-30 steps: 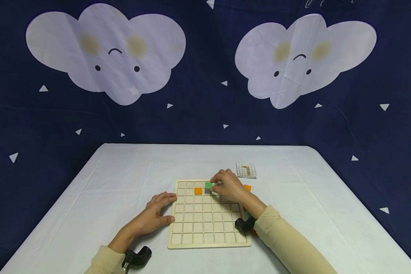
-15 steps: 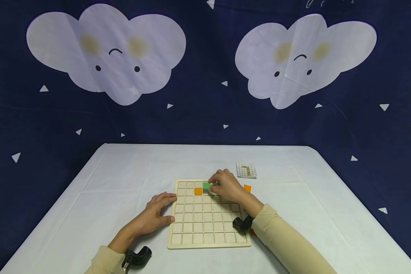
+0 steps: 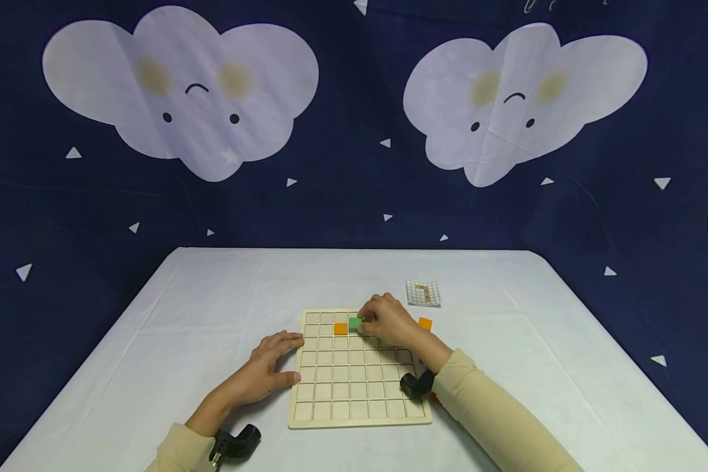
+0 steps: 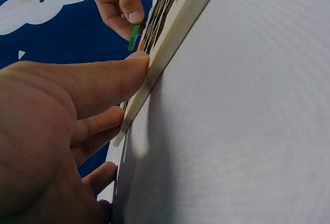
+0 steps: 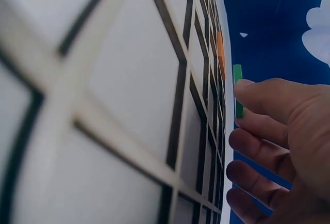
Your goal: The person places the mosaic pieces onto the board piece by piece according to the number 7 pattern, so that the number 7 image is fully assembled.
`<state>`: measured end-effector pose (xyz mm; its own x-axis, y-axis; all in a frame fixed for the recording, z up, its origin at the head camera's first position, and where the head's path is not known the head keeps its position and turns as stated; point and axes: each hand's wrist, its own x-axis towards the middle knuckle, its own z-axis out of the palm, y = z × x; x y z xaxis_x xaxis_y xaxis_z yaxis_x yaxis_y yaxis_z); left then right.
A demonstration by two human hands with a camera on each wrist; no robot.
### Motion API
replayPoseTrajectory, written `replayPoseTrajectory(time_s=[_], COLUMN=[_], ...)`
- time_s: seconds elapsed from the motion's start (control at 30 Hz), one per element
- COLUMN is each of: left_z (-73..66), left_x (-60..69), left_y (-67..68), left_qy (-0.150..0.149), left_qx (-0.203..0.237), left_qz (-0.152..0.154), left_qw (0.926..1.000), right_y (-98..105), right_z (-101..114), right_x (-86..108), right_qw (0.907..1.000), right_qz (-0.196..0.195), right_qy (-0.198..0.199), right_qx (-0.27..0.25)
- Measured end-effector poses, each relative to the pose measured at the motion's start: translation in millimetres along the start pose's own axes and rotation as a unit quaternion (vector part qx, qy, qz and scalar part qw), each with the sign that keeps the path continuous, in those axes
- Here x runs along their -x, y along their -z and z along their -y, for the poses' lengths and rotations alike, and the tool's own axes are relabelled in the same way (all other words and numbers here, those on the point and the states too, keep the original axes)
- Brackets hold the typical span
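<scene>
I see the right hand (image 3: 392, 321) pinching a green tile (image 3: 354, 323) between thumb and fingers, over the far part of the gridded wooden board (image 3: 360, 375). Just left of that grip, an orange tile (image 3: 341, 329) sits in a cell; rows of cells run from the grip back toward the person. Farther left and nearer the person, the left hand (image 3: 265, 367) rests thumb and fingertips against the board's left edge, gripping nothing, fingers spread. Right of the grip I have a loose orange tile (image 3: 425, 324) near the forearm, and beyond it to the right a printed grid card (image 3: 423, 294). The white-clothed table (image 3: 212, 295) stretches widely to both sides of the grip and on to its far edge, where a dark blue backdrop (image 3: 354, 216) with white clouds rises. From the head I can't judge the tile's height; the right wrist view shows it apart from the board face, roughly parallel to it, and the left wrist view shows the board's thick side under the left thumb.
</scene>
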<state>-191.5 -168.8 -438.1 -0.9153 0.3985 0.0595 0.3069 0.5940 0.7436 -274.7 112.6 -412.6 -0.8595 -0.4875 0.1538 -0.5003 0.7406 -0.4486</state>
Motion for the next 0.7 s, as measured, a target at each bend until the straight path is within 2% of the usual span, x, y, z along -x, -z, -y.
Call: replayPoseTrajectory(time_s=[0.7], left_z=[0.3], left_x=[0.0], left_y=[0.6], left_qy=[0.000], left_qx=[0.007], left_qz=[0.004], left_qw=[1.0000], right_y=[-2.1], right_z=[-1.5], right_x=[0.8], right_qw=[0.9994], right_qz=[0.010], right_qy=[0.028], right_qx=[0.018])
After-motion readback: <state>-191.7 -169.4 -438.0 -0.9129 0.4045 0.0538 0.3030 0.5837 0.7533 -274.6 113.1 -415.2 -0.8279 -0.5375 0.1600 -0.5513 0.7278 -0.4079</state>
